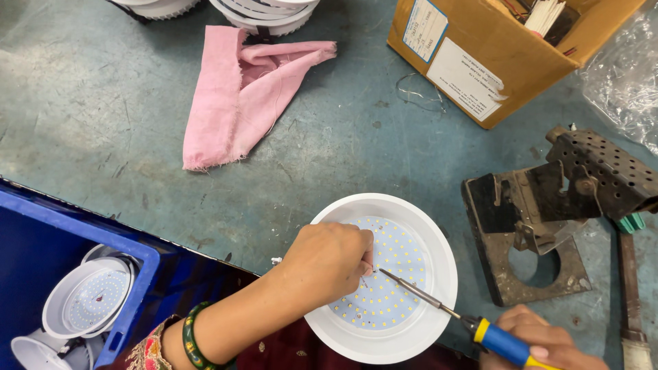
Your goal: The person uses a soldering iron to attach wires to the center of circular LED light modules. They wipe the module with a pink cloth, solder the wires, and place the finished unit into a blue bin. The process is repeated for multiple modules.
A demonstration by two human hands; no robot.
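Left hand (pixel 327 262) on round lamp (pixel 384 277), right hand (pixel 548 342) gripping soldering iron (pixel 445 314), tip seemingly touching board

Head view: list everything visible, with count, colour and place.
Round lamp housing: one, white, LED board inside, bottom centre.
Soldering iron: one, blue-yellow handle, tip on board.
Cloth: one, pink, upper left.
Cardboard box: one, brown, top right.
Metal stand: one, dark, rusty, right.
Crate: one, blue, bottom left, holding white housings.
Stacked housings: white, top edge.
Plastic bag: clear, far right.
Left hand: on board.
Right hand: gripping iron.
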